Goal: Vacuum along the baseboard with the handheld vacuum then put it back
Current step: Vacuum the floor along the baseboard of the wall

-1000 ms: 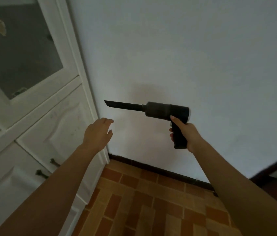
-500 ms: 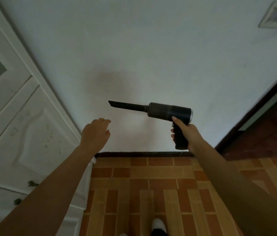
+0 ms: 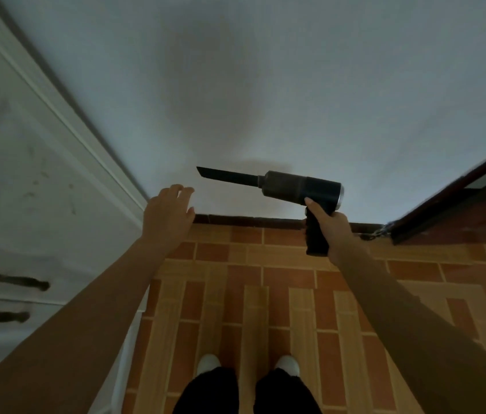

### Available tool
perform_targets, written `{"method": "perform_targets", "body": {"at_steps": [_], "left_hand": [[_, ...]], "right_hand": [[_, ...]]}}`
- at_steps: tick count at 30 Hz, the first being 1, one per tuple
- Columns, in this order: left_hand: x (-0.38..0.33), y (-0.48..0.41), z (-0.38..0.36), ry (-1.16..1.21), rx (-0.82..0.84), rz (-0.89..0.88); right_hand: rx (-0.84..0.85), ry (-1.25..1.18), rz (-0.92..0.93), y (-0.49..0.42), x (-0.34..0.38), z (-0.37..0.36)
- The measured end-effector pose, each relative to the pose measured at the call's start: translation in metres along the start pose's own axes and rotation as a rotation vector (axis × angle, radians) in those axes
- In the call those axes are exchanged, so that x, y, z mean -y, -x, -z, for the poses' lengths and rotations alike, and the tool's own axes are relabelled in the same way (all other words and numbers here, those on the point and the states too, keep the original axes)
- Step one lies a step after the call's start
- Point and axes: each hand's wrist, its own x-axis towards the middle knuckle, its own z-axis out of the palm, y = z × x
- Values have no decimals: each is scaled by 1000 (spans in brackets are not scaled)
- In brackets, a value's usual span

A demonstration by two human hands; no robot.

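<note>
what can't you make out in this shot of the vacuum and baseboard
Head view only:
- Handheld vacuum grip: mostly covered by the right hand; no switch visible.
- Baseboard: partly hidden behind both hands, too dim to show dust.
- White cabinet: cut off by the left edge.
- Left hand: palm faces away.

The right hand [image 3: 333, 231] is gripping the black handle of the handheld vacuum [image 3: 298, 188], with the index finger lying up against the underside of the barrel. The vacuum is pointing left, its narrow crevice nozzle [image 3: 226, 176] hanging in front of the white wall [image 3: 265, 85], above the dark baseboard [image 3: 247, 219]. The left hand [image 3: 168, 218] is reaching forward empty, fingers loosely spread, just left of and below the nozzle tip and apart from it. A white cabinet [image 3: 26, 204] with two dark handles [image 3: 14, 280] is standing at left. White shoes [image 3: 207, 361] are showing on the brick-patterned tile floor [image 3: 265, 294].
</note>
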Motion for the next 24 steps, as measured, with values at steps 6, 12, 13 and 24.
{"method": "perform_targets", "body": {"at_steps": [6, 12, 13, 24], "left_hand": [[17, -18, -136, 9, 43, -5], [62, -25, -313, -45, 76, -60], [71, -26, -341, -56, 78, -51], [137, -37, -536, -131, 134, 80]], "right_hand": [[1, -25, -14, -86, -91, -9], [19, -20, 6, -194, -220, -28], [26, -18, 4, -211, -240, -32], [222, -130, -138, -364, -390, -62]]}}
